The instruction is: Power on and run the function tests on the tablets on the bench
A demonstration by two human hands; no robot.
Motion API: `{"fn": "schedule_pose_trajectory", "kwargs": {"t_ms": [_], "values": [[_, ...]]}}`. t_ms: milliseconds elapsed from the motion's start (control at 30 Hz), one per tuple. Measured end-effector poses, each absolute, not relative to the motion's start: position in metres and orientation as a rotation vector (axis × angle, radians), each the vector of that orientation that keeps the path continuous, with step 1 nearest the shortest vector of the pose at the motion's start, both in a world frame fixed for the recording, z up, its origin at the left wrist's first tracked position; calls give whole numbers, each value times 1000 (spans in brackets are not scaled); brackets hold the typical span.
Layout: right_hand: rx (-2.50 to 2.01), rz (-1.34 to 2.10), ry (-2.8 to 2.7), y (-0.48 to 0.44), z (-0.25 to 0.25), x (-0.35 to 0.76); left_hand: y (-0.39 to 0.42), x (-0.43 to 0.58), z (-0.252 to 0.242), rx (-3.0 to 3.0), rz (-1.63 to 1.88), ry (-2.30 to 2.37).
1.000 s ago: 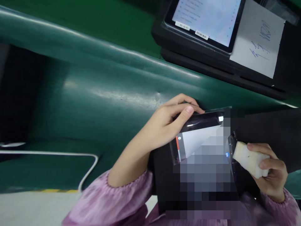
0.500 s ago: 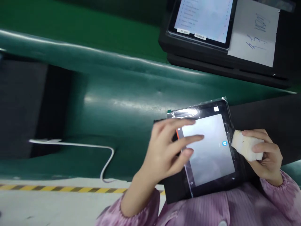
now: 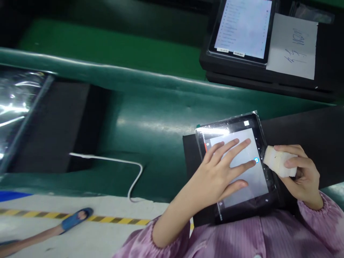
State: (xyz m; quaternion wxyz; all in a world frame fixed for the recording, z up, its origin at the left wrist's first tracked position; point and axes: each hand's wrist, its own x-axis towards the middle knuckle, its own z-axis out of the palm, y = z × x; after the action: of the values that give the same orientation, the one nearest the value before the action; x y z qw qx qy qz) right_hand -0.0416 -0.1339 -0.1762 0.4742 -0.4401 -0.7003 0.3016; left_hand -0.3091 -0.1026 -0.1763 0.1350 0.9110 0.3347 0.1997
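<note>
A tablet in clear film lies tilted on a black pad in front of me, its lit screen pale grey with one blue icon. My left hand is spread over the screen, holding nothing, with the index fingertip at the icon. In my right hand, at the tablet's right edge, a thick white block, like a foam or sponge pad, is gripped between thumb and fingers. Part of the screen is hidden under my left hand.
A second lit tablet rests on a black stand at the back, beside a paper with handwriting. A white cable runs over the green bench near a black box. A person's foot in a blue shoe shows on the floor.
My left hand has moved right across the screen, its index finger now at the blue icon. The view has shifted left, bringing in the person's foot. My right hand still holds the white block.
</note>
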Motion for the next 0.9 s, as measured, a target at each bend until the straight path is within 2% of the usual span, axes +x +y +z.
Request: {"fn": "schedule_pose_trajectory", "kwargs": {"t_ms": [167, 333, 567, 900], "values": [[-1063, 774, -1696, -134, -177, -43, -107, -339, -180, 2341, 818, 1399], [-1069, 722, -1716, -139, -175, -37, -117, -353, -186, 1948, 858, 1767], [-1439, 43, -2297, -137, -138, -26, -120, -353, -221, 1521, 992, 1796], [-1487, 262, -2583, -126, -131, -43, -128, -359, -230, 1436, 1027, 1767]]}}
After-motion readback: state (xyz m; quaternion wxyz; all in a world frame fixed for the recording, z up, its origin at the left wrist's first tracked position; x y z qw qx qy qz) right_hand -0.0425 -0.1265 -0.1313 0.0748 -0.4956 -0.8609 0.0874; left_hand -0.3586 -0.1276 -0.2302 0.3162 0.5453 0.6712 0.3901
